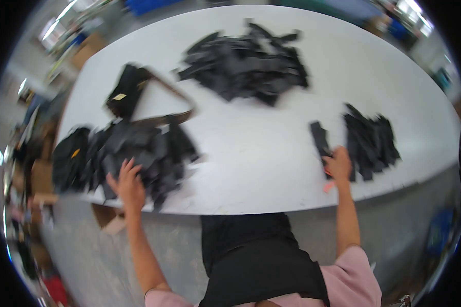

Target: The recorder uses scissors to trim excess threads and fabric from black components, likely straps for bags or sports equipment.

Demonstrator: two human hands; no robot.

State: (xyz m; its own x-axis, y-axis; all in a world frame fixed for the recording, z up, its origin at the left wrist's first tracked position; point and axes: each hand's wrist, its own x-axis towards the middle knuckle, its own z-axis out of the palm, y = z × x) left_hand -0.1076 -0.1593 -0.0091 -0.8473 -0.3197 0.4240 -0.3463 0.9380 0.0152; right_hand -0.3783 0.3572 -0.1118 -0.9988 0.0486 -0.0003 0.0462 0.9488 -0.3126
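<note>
My left hand (128, 187) is open, fingers spread, at the near edge of a loose heap of black fabric pieces (138, 146) on the left of the table. At the right, my right hand (339, 163) is closed around the lower part of a black fabric strip (319, 134), whose upper end sticks out past the fingers. A small orange-red thing (329, 185) shows at the same hand, too blurred to name. Just right of it lies a bundle of black strips (369, 140).
The white table (261, 163) has a curved near edge in front of me. At the far middle is a big heap of black pieces (246, 66). A black bag with a strap (128, 92) and another black bundle (70, 158) lie left. A cardboard box (109, 219) stands below the edge.
</note>
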